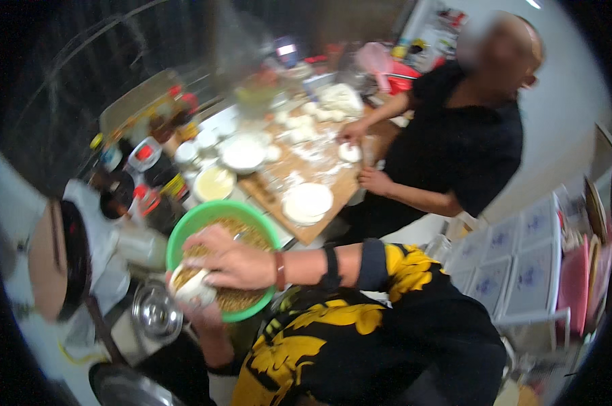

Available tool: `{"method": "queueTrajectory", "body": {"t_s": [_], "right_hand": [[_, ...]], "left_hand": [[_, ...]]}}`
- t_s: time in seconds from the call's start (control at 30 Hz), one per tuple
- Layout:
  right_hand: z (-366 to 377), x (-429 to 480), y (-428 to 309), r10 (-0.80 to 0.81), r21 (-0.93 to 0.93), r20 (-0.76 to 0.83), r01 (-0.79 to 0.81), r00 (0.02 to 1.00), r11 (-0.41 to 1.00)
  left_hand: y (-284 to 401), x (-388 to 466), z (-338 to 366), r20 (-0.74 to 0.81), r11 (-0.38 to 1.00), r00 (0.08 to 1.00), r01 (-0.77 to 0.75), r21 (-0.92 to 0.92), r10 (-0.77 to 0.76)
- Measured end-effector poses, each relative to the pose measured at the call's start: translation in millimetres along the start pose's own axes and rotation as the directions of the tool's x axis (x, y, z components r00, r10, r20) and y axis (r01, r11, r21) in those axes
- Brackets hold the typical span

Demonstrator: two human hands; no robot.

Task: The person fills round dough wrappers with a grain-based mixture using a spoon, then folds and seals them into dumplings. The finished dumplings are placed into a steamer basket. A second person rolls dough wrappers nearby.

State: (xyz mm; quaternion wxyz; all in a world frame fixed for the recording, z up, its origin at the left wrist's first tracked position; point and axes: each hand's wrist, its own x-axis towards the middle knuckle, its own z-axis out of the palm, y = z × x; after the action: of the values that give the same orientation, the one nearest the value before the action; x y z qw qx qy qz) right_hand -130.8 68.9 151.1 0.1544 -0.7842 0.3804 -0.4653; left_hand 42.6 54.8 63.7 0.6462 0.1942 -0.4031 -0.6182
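Observation:
Over a green plastic bowl (204, 206), my left hand (204, 314) cups a round dough wrapper (193, 290) with brown, crumbly filling (185, 276) in it. My right hand (229, 259) reaches across the bowl from the right. Its fingers touch the wrapper's edge. More of the same filling (240, 300) lies in the bowl, where a small shiny piece of a metal utensil (239, 236) shows beside my right hand. My left fingers are partly hidden beneath the dough.
Across the wooden board (280, 170), another person (438, 137) handles a dough round (349, 153). Flattened dough rounds (307, 203) lie stacked at the board's near corner; dough pieces (298, 127) lie farther back. Seasoning jars (146, 152), a glass lid (158, 312) and a pan (72, 259) crowd the left.

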Motion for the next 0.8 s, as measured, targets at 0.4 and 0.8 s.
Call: {"method": "queueTrajectory", "body": {"t_s": [0.4,0.8], "right_hand": [[-21.9,18.6,-24.0,0.093,-0.008,0.248,-0.094,0.964,0.995],[-26.7,5.4,0.3,0.342,0.214,0.099,-0.356,0.934,0.910]], "left_hand": [[12.6,-9.0,2.4,0.043,0.957,0.981,0.192,-0.219,-0.187],[18.8,-9.0,8.5,-0.020,0.978,0.990,0.135,-0.158,-0.140]]}}
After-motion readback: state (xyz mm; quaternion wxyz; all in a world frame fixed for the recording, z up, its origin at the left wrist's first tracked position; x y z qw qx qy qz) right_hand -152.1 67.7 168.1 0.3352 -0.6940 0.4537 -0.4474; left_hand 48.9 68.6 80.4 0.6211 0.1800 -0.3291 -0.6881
